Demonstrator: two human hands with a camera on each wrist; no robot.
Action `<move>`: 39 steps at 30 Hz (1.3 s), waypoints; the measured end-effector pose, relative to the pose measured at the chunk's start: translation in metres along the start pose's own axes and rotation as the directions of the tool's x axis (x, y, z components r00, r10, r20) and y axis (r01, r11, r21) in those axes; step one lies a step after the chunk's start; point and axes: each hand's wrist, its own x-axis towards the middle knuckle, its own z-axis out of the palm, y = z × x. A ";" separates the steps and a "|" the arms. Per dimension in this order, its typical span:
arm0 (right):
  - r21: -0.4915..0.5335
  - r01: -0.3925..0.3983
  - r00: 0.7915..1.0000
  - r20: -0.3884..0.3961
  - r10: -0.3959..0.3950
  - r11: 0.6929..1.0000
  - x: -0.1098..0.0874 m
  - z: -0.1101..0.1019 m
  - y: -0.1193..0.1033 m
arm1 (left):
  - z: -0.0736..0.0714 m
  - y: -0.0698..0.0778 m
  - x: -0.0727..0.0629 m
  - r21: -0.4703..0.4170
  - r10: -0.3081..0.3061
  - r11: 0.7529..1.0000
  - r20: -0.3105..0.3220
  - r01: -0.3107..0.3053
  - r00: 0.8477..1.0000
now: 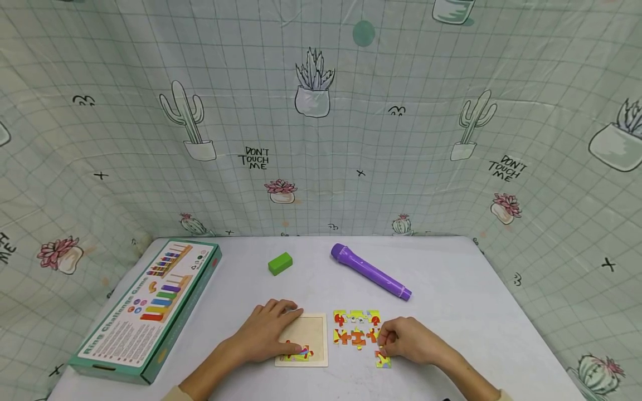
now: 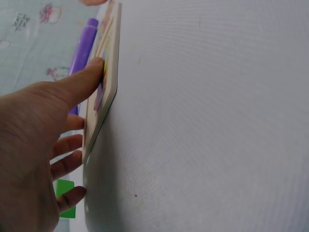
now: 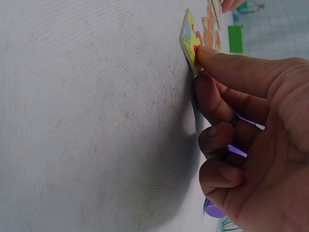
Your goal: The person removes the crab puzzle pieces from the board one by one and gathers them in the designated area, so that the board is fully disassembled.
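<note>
My left hand (image 1: 268, 332) lies over the left side of a square wooden puzzle tray (image 1: 315, 365), fingers spread. Its thumb presses on the joined puzzle pieces (image 1: 297, 356) at the tray's lower left; the left wrist view shows that thumb (image 2: 87, 79) on top and the fingers by the edge. To the right of the tray, my right hand (image 1: 408, 340) pinches the corner of a yellow puzzle piece (image 3: 189, 41) between thumb and forefinger, low over the table. Beside it are a row of orange pieces (image 1: 358, 337) and a row of yellow-and-red pieces (image 1: 356, 317).
A green block (image 1: 280, 263) lies behind the tray. A purple toy microphone (image 1: 371, 272) lies slantwise behind the loose pieces. Along the left side of the white table (image 1: 451, 278) is a large green-and-white game box (image 1: 145, 312). A cactus-print cloth (image 1: 321, 145) hangs behind.
</note>
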 end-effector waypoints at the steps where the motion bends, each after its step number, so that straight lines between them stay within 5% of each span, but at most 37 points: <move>1: -0.001 0.000 1.000 -0.001 0.000 1.000 0.000 0.000 0.000 | 0.000 0.000 0.000 -0.003 0.000 1.000 0.000 0.000 1.000; 15: -0.027 0.016 1.000 0.002 -0.016 1.000 0.004 0.000 -0.004 | -0.005 -0.006 -0.003 -0.047 0.009 0.999 0.034 -0.007 0.999; 31: 0.040 0.177 0.983 0.037 -0.179 0.983 0.049 0.035 -0.059 | -0.009 -0.016 -0.005 -0.156 0.036 0.987 0.067 -0.026 0.997; 39: 0.009 0.199 0.976 0.084 -0.199 0.980 0.064 0.051 -0.080 | -0.009 -0.017 -0.005 -0.155 0.035 0.988 0.070 -0.024 0.997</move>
